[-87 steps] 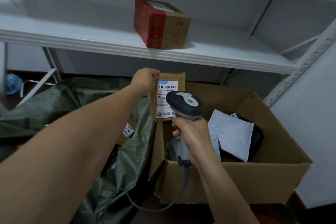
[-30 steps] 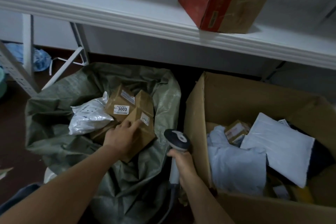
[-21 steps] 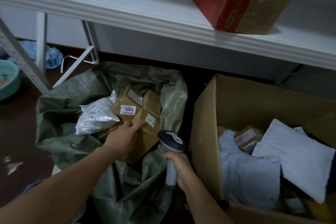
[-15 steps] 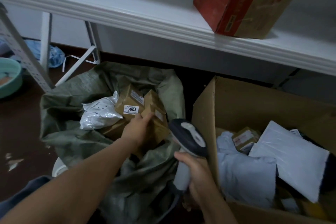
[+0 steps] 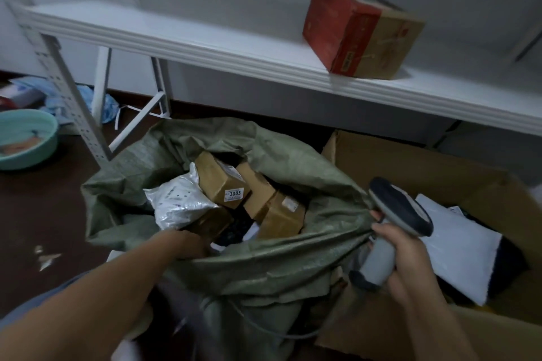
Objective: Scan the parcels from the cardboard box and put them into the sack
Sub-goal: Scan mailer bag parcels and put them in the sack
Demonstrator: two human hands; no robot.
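At 4 o'clock the smooth grey scanner [image 5: 399, 208] is gripped by the right hand [image 5: 409, 258]. At 7, the left hand [image 5: 187, 242] is tucked behind the rim of the crinkly woven green sack [image 5: 278, 267], fingers hidden, so its grip can't be told. Blocky brown parcels [image 5: 218, 182] are piled inside; the cardboard box [image 5: 410, 161] is seen at 3.

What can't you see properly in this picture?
All in the head view:
- Left hand: the fingers are hidden behind the sack's near rim, so its grip cannot be told.
- Cardboard box: the contents are partly covered by the scanner and right hand, and partly cut off by the right edge.
- Brown parcel: the label is too small and blurred to read.
- Sack bottom: buried under parcels.
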